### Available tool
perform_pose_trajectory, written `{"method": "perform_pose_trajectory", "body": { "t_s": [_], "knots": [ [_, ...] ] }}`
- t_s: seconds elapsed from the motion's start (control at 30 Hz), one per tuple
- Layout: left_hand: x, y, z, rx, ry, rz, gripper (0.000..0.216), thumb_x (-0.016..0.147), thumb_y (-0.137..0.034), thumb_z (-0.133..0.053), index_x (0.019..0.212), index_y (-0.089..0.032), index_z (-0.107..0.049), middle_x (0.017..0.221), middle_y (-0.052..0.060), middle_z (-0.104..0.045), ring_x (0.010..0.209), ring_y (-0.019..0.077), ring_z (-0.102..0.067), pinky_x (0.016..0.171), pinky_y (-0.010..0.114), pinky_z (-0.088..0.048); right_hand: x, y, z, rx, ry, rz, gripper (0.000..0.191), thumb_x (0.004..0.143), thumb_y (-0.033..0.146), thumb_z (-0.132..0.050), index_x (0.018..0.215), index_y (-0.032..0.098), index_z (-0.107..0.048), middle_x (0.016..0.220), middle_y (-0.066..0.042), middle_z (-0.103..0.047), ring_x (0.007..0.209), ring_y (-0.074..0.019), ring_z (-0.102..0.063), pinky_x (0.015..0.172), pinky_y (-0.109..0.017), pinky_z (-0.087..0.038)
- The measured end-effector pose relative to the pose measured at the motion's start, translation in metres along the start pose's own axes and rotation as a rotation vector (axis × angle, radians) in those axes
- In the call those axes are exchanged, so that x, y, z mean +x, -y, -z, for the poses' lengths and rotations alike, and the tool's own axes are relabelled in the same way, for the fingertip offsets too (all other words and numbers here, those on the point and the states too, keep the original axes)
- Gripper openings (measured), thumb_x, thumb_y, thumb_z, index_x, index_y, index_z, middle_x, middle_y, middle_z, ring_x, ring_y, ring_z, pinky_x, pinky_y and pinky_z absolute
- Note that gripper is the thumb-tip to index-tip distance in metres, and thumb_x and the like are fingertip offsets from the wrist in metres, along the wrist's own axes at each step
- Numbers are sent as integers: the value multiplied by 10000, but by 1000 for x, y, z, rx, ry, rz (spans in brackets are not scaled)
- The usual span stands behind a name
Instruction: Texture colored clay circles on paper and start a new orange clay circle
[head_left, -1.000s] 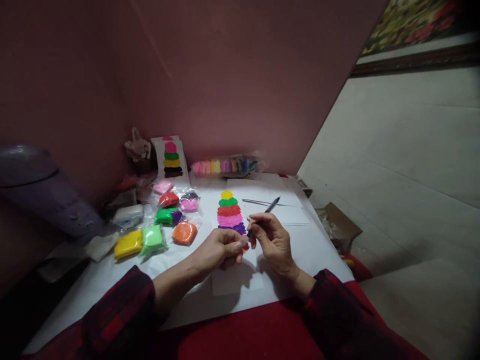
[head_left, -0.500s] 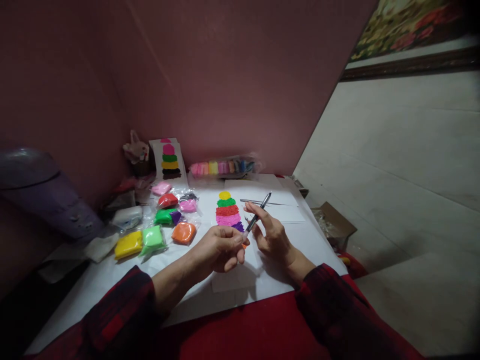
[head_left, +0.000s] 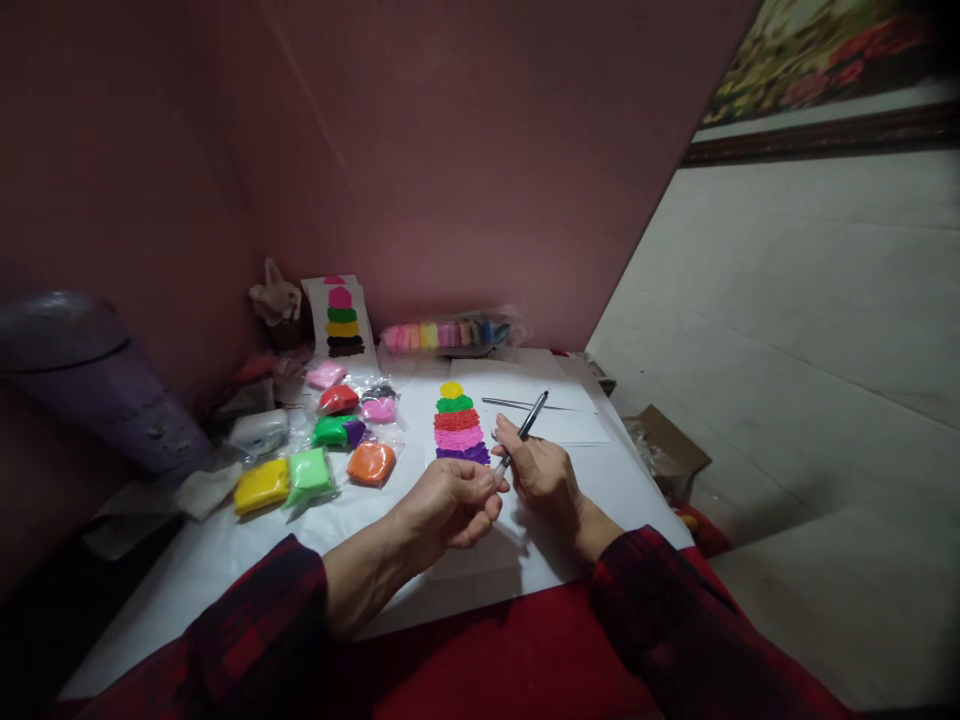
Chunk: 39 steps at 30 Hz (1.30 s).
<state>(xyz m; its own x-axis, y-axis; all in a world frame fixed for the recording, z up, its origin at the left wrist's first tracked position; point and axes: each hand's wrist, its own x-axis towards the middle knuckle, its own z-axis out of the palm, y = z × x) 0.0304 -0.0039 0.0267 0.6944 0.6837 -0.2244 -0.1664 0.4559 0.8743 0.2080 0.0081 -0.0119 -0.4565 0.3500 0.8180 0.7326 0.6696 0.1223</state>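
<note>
A dark pen (head_left: 535, 410) slants between my two hands above the white paper. My left hand (head_left: 442, 505) pinches its pale lower end between thumb and fingertips, the other fingers curled. My right hand (head_left: 547, 478) has its thumb and fingers closed around the pen's middle. Just beyond them, a stack of textured colour bands (head_left: 456, 424) runs from yellow at the top through green, red and pink to purple. My left hand covers whatever lies below the purple band.
Several bagged blocks of coloured clay, such as an orange block (head_left: 371, 463) and a yellow block (head_left: 262, 486), lie at left. Behind are a card with coloured bands (head_left: 342, 325) and a bag of coloured pieces (head_left: 450, 335). A purple bottle (head_left: 112, 390) stands far left; thin dark strips (head_left: 525, 404) lie right.
My right hand's fingers, stretched out beside the pen before, have closed around it. My left hand has shifted slightly right, still pinching the lower end.
</note>
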Motion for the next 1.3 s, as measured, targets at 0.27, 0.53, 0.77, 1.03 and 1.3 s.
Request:
{"method": "perform_pose_trajectory", "body": {
  "t_s": [0.27, 0.53, 0.77, 1.03, 1.3],
  "knots": [
    [-1, -2, 3, -72, 8, 3, 140, 843, -230, -575, 777, -108, -559, 569, 12, -610, 258, 35, -358, 294, 188, -153, 0, 2, -3, -110, 120, -117, 356, 944, 117, -441, 1289, 135, -528, 823, -99, -729, 646, -188, -648, 605, -298, -495],
    [-2, 3, 4, 88, -104, -56, 388, 853, -530, -557, 866, -143, -540, 673, 59, -672, 381, 105, -526, 335, 191, -284, 8, -7, 7, -172, 91, -306, 245, 962, 204, -502, 1132, 177, -677, 701, -67, -638, 626, -171, -589, 557, -257, -403],
    [-17, 17, -1, 1370, -130, -463, 206, 894, -322, -549, 771, -173, -621, 736, 71, -666, 668, 183, -605, 608, 286, -407, 8, -5, 7, 203, -96, -531, 204, 973, 301, -479, 1061, 211, -639, 866, -55, -671, 768, -177, -651, 672, -291, -511],
    [-29, 55, -19, 2017, 109, -315, 198, 858, -78, -451, 1002, -124, -579, 896, 120, -585, 722, 231, -586, 510, 307, -446, 6, 0, 5, 344, -135, -724, 155, 935, 354, -545, 946, 211, -604, 809, -20, -673, 638, -145, -620, 589, -280, -510],
    [-20, 68, -24, 2062, 40, -313, 207, 870, -67, -447, 975, -109, -619, 876, 134, -581, 705, 263, -598, 446, 327, -476, 3, 7, 4, 449, -178, -788, 159, 913, 362, -577, 906, 211, -529, 718, 4, -621, 568, -133, -600, 541, -271, -504]
  ]
}}
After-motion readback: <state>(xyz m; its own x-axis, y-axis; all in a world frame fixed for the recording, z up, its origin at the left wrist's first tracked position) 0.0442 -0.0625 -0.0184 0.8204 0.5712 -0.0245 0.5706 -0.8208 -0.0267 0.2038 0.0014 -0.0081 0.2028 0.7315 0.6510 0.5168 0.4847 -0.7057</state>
